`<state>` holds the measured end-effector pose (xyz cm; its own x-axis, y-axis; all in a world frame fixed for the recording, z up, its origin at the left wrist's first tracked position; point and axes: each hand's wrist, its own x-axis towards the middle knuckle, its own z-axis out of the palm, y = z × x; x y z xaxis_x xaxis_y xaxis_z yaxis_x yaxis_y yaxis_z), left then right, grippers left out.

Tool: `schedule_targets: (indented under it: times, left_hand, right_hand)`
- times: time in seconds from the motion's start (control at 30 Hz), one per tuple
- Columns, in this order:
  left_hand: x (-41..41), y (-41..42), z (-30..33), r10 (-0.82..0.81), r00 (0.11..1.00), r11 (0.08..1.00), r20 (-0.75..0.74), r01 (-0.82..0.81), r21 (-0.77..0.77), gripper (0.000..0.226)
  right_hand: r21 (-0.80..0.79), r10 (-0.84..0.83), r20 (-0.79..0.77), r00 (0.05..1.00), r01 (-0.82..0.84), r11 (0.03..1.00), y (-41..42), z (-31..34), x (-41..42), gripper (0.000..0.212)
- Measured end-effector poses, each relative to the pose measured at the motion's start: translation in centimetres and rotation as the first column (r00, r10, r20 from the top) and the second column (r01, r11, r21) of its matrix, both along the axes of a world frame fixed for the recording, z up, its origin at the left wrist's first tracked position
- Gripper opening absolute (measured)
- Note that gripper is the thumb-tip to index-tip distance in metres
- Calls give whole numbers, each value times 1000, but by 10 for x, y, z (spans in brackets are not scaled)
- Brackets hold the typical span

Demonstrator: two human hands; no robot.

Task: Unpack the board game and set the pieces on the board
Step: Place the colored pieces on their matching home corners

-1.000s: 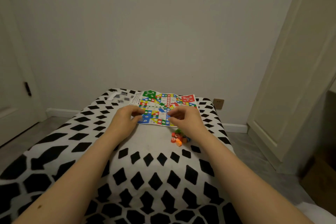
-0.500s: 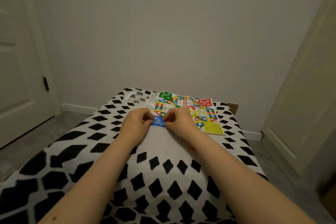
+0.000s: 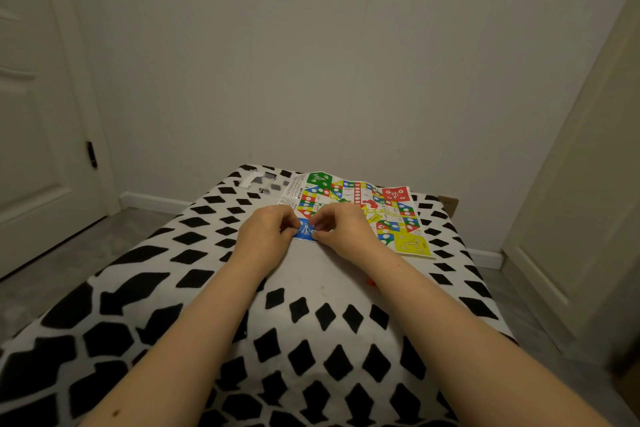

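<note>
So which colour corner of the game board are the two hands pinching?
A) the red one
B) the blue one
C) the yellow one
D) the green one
B: the left hand and right hand meet at the blue corner of the game board, the corner nearest the person; the red, yellow and green corners lie away from the fingers.

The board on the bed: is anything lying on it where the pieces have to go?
Only the hands. The left hand and right hand rest at the blue corner of the board; the rest of it shows nothing lying on it.
</note>
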<state>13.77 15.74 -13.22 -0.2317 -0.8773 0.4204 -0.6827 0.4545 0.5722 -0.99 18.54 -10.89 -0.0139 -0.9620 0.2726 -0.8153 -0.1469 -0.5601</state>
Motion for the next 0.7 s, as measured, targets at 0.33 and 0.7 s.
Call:
schedule_targets:
  times: [0.33,0.7]
  left_hand:
    - [0,8,2,-27,999,999,-28,26,-26,12]
    - [-35,52,13,-325,946,946,-6,325,-5,12]
  right_hand:
    - [-20,-4,67,998,5,1000,25,17,-22,19]
    - [49,-97,107,989,93,994,82,23,-74,17]
